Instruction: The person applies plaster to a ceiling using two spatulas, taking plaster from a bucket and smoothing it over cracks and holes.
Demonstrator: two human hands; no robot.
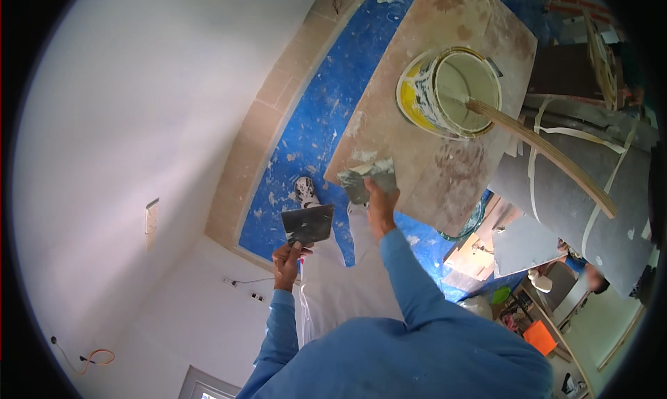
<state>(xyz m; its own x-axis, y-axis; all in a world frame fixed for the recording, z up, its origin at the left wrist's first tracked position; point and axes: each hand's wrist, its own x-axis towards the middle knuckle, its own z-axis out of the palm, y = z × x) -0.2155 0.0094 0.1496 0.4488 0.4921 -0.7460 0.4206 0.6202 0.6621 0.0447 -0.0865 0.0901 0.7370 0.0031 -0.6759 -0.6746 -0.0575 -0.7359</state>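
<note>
My left hand (286, 261) is closed round a wide, dark putty knife (308, 224), its flat blade facing up and looking mostly bare. In my right hand (380, 208) is a second broad putty knife (358, 188), with whitish filler (375, 168) heaped along its far edge. The two blades are apart, side by side over my legs. Beyond the right hand, a yellow and white bucket (420, 97) stands on a stained board (389, 114). A long wooden stick (542, 145) leans out of the bucket toward the right. The handles are mostly hidden by my fingers.
Blue sheeting (333, 107) spattered with white covers the floor beside the board. A white wall (153, 86) rises at the left, with cables hanging from it. Grey taped panels (570, 170) are at the right. Another person (595, 279) appears at the lower right.
</note>
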